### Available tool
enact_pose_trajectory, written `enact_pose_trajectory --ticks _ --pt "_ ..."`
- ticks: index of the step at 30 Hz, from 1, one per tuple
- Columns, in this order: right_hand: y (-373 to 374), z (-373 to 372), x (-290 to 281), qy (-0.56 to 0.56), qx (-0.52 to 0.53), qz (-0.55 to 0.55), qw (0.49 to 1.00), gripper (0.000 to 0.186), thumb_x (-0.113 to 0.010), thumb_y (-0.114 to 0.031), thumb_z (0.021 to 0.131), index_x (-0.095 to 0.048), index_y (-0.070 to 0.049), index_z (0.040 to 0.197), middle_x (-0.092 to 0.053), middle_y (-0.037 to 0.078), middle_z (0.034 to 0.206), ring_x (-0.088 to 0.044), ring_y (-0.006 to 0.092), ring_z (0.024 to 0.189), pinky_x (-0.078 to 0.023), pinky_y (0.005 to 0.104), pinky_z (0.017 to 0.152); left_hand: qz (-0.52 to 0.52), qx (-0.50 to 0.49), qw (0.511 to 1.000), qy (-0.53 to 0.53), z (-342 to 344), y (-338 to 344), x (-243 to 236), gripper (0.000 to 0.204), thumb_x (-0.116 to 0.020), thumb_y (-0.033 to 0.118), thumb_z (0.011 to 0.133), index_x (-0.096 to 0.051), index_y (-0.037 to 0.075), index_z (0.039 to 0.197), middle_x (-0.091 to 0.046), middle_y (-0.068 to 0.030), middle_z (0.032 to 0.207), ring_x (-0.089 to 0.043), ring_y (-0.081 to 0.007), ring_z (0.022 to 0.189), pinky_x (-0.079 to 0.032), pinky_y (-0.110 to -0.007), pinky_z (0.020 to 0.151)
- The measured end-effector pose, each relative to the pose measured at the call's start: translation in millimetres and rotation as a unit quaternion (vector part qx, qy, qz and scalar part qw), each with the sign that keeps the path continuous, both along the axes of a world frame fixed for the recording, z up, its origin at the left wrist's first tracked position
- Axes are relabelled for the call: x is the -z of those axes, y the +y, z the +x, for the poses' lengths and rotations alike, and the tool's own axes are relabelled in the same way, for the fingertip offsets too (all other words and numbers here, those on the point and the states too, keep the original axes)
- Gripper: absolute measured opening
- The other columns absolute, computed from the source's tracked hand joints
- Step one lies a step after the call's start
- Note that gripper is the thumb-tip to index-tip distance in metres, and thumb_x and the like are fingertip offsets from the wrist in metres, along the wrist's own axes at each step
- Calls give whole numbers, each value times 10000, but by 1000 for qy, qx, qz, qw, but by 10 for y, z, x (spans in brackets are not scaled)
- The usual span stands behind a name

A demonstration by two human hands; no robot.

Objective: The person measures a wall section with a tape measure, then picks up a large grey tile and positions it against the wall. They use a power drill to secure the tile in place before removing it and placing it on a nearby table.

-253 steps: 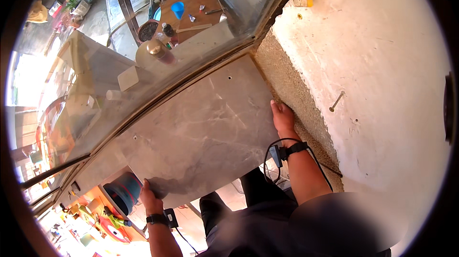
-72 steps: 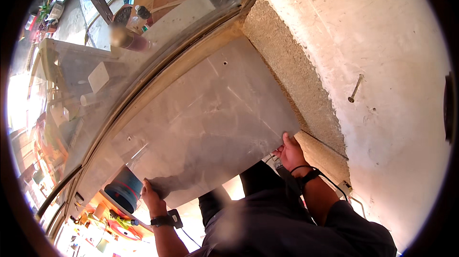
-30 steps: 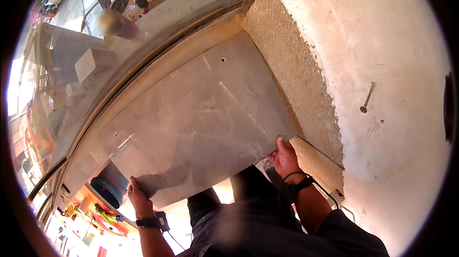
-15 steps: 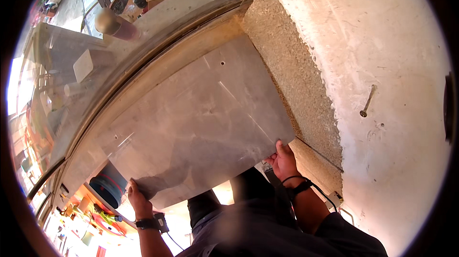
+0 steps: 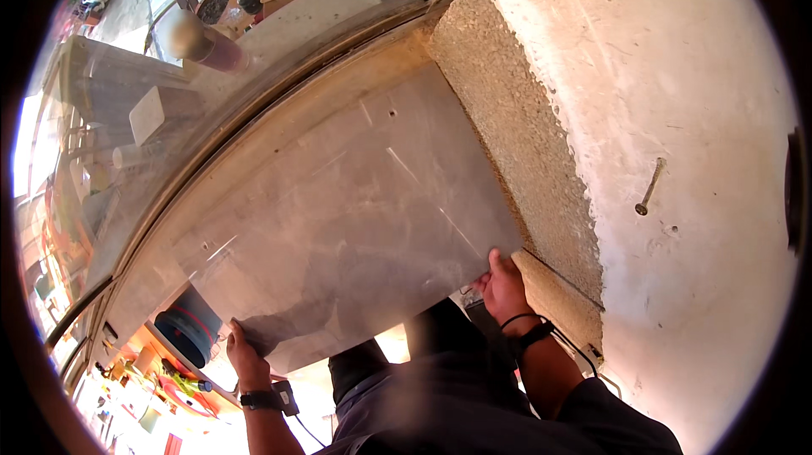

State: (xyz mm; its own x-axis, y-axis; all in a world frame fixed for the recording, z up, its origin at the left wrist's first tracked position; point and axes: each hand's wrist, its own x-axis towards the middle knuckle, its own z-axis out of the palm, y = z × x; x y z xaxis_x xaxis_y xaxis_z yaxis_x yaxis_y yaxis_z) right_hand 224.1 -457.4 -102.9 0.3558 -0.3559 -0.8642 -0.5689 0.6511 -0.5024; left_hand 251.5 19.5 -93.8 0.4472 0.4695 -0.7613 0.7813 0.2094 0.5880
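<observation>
My left hand [image 5: 245, 358] clamps the left edge of a grey marbled panel [image 5: 338, 210], while my right hand [image 5: 503, 290], which has shifted down from the panel's right side, now pinches its near right corner, thumb on top. The drilled panel lies along the window track [image 5: 211, 153], its right side beside a rough pebbled strip [image 5: 524, 129] of wall. A tan band of sill [image 5: 402, 47] has widened behind the far edge, suggesting the panel has come toward me, governed by two near-side grips. Fingers underneath are mostly hidden.
</observation>
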Motion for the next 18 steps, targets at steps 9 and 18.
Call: enact_pose_trajectory --ticks 9,18 --pt "45 -108 -104 -13 -20 39 999 397 -544 -388 949 -486 -103 1219 -640 59 1081 -643 208 920 -555 393 769 36 3 999 18 -24 93 -14 478 -501 449 966 -586 1 1110 -610 -80 993 -559 -189 902 -457 -325 839" --pt "52 -84 27 -30 -13 29 999 409 -576 -398 928 -495 -121 1219 -628 59 1098 -640 214 932 -545 413 793 41 5 999 -8 63 91 45 445 -500 418 973 -581 -6 1080 -616 -83 986 -577 -191 902 -469 -316 825"
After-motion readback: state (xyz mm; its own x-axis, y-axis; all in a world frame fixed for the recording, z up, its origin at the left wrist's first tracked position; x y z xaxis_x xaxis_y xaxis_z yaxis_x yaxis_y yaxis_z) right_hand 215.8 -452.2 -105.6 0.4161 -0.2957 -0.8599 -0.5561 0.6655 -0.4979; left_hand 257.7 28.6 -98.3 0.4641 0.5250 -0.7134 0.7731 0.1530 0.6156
